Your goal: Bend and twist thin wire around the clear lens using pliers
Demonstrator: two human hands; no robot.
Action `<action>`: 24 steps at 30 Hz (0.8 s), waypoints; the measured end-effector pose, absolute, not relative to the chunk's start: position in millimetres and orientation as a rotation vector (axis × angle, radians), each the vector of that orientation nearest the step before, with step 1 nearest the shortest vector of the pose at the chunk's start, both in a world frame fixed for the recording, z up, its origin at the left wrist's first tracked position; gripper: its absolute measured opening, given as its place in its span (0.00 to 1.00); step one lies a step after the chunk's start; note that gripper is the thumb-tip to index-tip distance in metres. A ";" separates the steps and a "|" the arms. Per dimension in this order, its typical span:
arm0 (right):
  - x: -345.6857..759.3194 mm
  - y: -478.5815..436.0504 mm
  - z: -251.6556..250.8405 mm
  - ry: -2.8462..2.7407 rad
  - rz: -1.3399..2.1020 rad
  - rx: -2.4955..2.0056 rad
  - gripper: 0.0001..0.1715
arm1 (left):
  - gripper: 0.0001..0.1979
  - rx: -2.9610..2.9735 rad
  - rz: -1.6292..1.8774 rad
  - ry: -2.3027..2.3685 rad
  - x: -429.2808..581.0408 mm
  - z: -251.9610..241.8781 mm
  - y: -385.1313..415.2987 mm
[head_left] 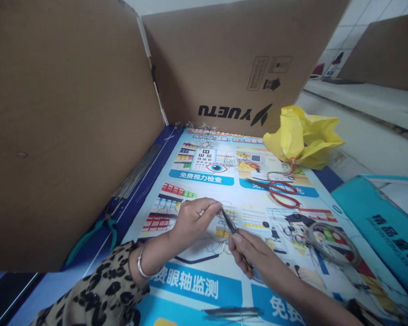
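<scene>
My left hand (194, 222), with a bracelet at the wrist, is closed in a pinch on thin wire (215, 242), whose fine loops hang under the fingers. My right hand (253, 251) grips needle-nose pliers (229, 222) with dark jaws and a bit of yellow on the handles. The jaw tips meet the left fingertips, where the wire end is too small to make out. Both hands are over a printed poster (204, 285) on the table. A small bundle of dark straight wires (233, 312) lies on it near me.
Cardboard panels (241, 54) stand at the left and back. Red-handled scissors (284, 192), crumpled yellow paper (299, 136) and a wire coil (333, 244) lie to the right, beside a teal box (377, 226). Teal-handled pliers (110, 226) and straight wires (136, 174) lie left; bent wire pieces (209, 129) farther back.
</scene>
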State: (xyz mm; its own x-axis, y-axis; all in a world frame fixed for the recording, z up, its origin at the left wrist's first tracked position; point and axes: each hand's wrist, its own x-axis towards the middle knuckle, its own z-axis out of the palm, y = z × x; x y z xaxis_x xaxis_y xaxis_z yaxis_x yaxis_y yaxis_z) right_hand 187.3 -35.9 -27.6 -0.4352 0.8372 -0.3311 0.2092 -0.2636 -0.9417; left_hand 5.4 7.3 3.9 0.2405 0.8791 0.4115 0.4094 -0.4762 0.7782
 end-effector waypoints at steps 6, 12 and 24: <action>188.4 -37.5 -29.5 -1.537 1.727 -1.303 0.24 | 0.12 2.091 1.206 1.158 4.8 1.0 8.3; 184.9 -37.5 -22.8 -1.532 1.718 -1.329 0.24 | 0.11 2.137 1.238 1.167 4.9 0.6 7.5; 182.6 -37.7 -14.2 -1.654 1.572 -1.414 0.23 | 0.09 2.383 1.061 1.058 0.1 3.4 19.1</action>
State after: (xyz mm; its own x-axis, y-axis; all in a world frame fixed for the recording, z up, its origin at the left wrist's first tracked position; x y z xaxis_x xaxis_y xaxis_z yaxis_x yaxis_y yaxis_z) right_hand 182.6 -37.7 -14.2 -0.3708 0.8744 -0.3129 0.3570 -0.1768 -0.9172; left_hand 0.1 19.1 3.4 0.4485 0.7405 0.5005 0.4985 -0.6720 0.5476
